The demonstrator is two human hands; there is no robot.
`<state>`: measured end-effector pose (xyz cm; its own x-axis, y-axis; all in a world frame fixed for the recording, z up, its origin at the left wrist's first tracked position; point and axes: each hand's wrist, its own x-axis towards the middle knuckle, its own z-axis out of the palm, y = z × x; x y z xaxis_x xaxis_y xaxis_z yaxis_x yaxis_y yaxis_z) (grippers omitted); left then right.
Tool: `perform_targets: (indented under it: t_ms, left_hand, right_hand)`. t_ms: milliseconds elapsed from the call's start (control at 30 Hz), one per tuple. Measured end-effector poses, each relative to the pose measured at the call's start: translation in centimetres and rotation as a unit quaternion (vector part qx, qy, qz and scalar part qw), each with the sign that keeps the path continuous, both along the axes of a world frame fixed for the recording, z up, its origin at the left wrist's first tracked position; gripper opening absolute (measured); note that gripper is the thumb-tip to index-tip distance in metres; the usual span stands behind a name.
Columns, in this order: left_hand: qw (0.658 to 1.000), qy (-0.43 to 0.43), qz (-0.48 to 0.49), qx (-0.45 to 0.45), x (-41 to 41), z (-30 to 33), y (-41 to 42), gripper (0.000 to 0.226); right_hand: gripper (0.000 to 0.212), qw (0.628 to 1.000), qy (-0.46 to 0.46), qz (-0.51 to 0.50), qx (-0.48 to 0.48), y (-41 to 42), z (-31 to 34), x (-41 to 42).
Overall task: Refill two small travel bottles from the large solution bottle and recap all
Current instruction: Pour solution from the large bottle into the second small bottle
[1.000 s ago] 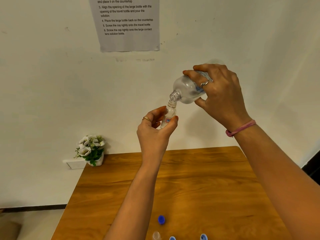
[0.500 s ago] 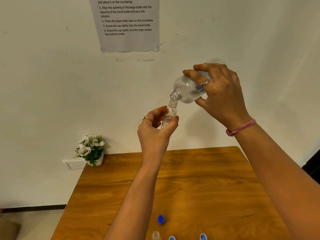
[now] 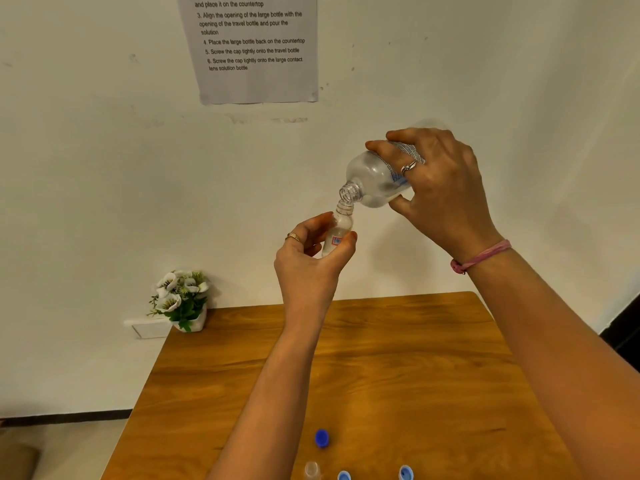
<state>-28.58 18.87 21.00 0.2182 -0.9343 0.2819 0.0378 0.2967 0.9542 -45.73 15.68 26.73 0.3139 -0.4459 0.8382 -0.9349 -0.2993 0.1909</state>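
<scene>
- Near edge of the wooden table (image 3: pixel 398 368): three blue caps (image 3: pixel 321 438) and an open small bottle (image 3: pixel 311 470).
- Above the table: left hand (image 3: pixel 311 261) clamped on the travel bottle (image 3: pixel 337 230); right hand (image 3: pixel 440 188) grips the large bottle (image 3: pixel 375 180), tilted mouth-to-mouth.
- Far left: potted flowers (image 3: pixel 180 299); instruction sheet (image 3: pixel 254 46) on white wall.

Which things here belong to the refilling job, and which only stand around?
Job: clear large solution bottle in right hand; small clear travel bottle in left hand; second small bottle; three blue caps.
Around: white potted flowers; printed paper sheet; wooden table.
</scene>
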Motion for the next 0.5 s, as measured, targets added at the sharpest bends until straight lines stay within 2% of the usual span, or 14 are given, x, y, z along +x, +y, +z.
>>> perform_targets:
  t_ms: [500]
  left_hand:
    - [1.000,-0.005,0.001,0.001,0.04,-0.10,0.15,0.036]
  right_hand:
    - [0.061,1.000,-0.005,0.000,0.003,0.13,-0.15,-0.04]
